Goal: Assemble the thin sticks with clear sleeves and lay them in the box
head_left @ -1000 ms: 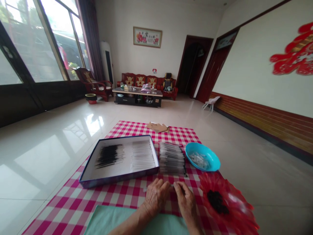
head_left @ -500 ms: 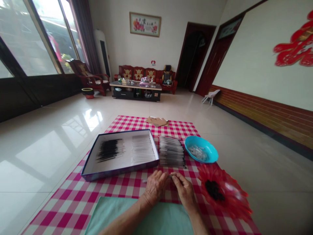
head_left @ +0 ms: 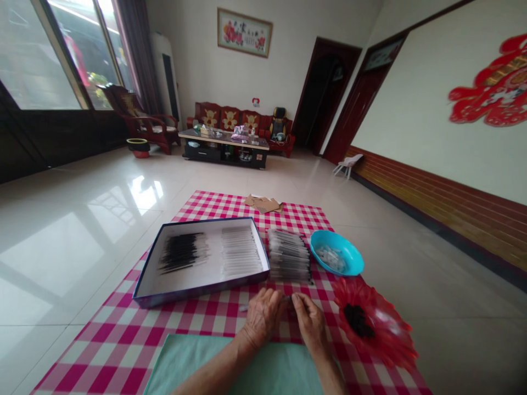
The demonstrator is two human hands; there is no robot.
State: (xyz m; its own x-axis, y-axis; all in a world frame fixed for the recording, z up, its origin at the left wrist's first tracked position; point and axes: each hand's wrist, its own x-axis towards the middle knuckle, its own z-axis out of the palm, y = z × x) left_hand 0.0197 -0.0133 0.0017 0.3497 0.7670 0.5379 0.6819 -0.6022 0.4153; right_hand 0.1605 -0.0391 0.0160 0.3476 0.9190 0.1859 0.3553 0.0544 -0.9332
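Observation:
My left hand [head_left: 263,318] and my right hand [head_left: 310,323] meet over a pink-and-white checked cloth [head_left: 123,351], their fingers pinching a thin clear tube [head_left: 247,308] that sticks out to the left. Just beyond them lies a stack of slim sleeved rods [head_left: 289,255]. To its left stands a blue-rimmed white box lid [head_left: 201,293] holding rows of black-tipped and clear rods. A blue bowl [head_left: 336,252] of small clear parts sits to the right of the stack.
A red flower-shaped dish [head_left: 373,343] with dark contents lies right of my right hand. A green towel [head_left: 230,365] lies under my forearms. Cardboard scraps [head_left: 263,204] rest at the cloth's far end. The cloth sits on a glossy tile floor, with a low table [head_left: 224,148] far beyond.
The view has tilted down, so the room sits higher in the picture. My hands stay together on the thin tube, with little visible movement.

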